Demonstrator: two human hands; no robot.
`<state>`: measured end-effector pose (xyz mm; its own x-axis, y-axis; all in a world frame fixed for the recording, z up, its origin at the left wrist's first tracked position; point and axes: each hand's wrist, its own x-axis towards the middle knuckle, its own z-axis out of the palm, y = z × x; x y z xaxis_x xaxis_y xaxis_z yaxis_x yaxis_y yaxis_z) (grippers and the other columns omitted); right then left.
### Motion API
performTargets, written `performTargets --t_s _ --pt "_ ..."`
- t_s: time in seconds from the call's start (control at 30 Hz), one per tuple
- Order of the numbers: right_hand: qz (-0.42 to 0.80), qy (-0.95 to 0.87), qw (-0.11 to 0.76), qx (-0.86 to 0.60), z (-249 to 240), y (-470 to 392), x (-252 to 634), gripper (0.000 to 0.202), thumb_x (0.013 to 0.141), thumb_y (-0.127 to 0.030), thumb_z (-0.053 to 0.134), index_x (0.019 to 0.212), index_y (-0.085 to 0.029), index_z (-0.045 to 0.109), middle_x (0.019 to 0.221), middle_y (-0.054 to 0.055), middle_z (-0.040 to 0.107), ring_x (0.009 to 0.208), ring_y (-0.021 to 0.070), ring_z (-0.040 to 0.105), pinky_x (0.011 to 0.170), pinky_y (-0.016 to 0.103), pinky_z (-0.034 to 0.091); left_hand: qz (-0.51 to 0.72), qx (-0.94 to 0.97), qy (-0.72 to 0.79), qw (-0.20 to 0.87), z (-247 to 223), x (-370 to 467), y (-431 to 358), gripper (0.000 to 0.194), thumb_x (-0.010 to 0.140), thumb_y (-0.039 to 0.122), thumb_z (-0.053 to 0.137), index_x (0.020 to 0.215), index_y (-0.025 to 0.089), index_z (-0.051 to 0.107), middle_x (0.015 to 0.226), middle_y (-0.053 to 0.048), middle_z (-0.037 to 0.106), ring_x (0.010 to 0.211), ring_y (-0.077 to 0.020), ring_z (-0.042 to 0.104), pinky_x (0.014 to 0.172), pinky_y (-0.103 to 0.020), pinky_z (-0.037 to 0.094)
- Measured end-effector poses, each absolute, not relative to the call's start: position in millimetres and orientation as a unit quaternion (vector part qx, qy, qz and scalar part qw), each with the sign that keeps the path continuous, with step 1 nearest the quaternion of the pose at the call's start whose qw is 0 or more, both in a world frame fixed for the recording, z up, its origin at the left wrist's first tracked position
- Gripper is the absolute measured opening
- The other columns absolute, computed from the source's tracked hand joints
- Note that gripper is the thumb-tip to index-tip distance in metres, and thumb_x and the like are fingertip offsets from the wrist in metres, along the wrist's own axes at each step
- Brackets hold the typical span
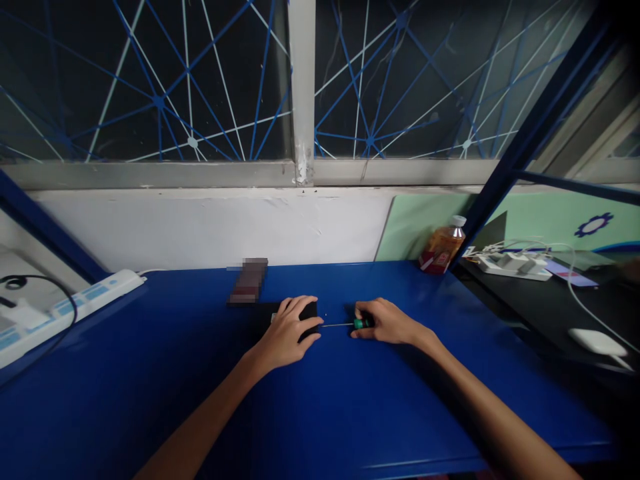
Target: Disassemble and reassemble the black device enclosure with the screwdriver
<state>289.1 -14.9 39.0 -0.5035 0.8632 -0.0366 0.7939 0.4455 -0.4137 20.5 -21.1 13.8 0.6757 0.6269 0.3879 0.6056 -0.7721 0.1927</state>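
My right hand grips a screwdriver by its green handle. The thin metal shaft points left, level with the desk, and its tip meets or nearly meets the right side of a black box-shaped object. Over that object lies my left hand, fingers and thumb curled round its sides and holding it on the blue desk. My palm hides much of it, so its exact kind does not show. A tiny bright speck rests on the desk just above the shaft.
Behind my left hand lies a dark, pixelated flat item. A white power strip with a black cable runs along the left. At the back right stands a drink bottle. Another power strip and a white charger sit on the adjoining black desk.
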Motion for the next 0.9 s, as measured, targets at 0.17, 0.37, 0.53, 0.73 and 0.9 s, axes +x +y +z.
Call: performTargets --t_s 0.17,0.37,0.53,0.73,0.9 --pt "0.180 -0.845 0.085 -0.495 41.1 -14.4 291.0 0.031 0.073 -0.049 0.066 0.078 -0.020 0.056 0.062 -0.003 0.054 0.054 0.0106 0.045 0.051 0.023 0.024 0.235 0.905 0.354 0.026 16.3 25.9 -24.1 0.016 0.090 0.028 0.054 0.099 0.023 0.065 0.130 -0.009 0.048 0.121 -0.0302 0.041 0.096 -0.053 0.036" --pt "0.178 -0.844 0.098 -0.497 39.6 -12.9 294.1 0.031 0.072 -0.048 0.067 0.077 -0.020 0.056 0.061 -0.004 0.054 0.053 0.0099 0.044 0.050 0.023 0.024 0.273 0.876 0.394 0.047 11.5 33.5 -24.3 0.014 0.089 0.027 0.053 0.090 0.024 0.067 0.124 -0.007 0.052 0.117 -0.0270 0.047 0.100 -0.053 0.032" --pt "0.177 -0.840 0.109 -0.502 41.8 -11.2 298.0 0.030 0.073 -0.048 0.067 0.077 -0.020 0.056 0.061 -0.004 0.055 0.053 0.0098 0.044 0.051 0.023 0.024 0.297 0.854 0.423 0.062 9.6 38.4 -24.3 0.015 0.090 0.026 0.053 0.083 0.024 0.067 0.120 -0.005 0.054 0.113 -0.0254 0.050 0.103 -0.053 0.030" --pt "0.175 -0.833 0.119 -0.511 42.4 -7.7 305.3 0.030 0.075 -0.048 0.064 0.077 -0.019 0.056 0.059 -0.004 0.053 0.052 0.0098 0.043 0.051 0.023 0.025 0.258 0.859 0.433 0.083 15.6 29.4 -23.4 0.048 0.082 0.042 0.063 0.127 0.032 0.049 0.132 -0.005 0.047 0.119 -0.0300 0.043 0.096 -0.050 0.039" --pt "0.177 -0.827 0.134 -0.517 43.8 -4.9 311.4 0.031 0.076 -0.049 0.063 0.077 -0.019 0.057 0.061 -0.003 0.054 0.054 0.0102 0.044 0.052 0.023 0.026 0.170 0.899 0.396 0.069 22.6 5.8 -12.6 0.060 0.075 0.042 0.068 0.131 0.031 0.046 0.131 -0.007 0.048 0.116 -0.0330 0.046 0.093 -0.052 0.039"
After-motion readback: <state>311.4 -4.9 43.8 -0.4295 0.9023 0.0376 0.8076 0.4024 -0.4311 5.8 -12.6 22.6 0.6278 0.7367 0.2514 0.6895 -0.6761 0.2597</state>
